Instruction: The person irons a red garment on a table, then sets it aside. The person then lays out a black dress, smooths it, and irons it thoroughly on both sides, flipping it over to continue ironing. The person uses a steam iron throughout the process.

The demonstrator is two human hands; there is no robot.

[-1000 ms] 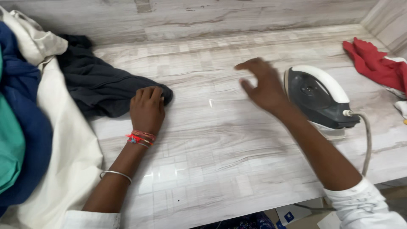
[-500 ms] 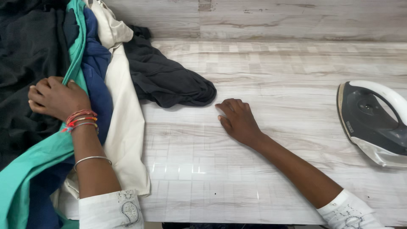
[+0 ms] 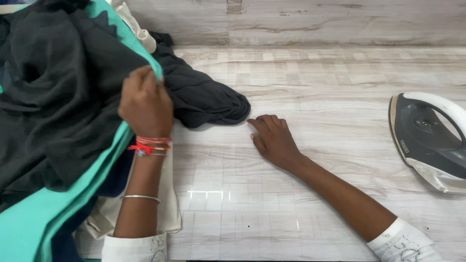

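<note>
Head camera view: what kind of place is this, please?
Probably an ironing or laundry work area. An electric iron lies on a wood-patterned table, and a pile of clothes sits at the left. The left hand grips a teal garment; the right hand rests flat on the table.
</note>
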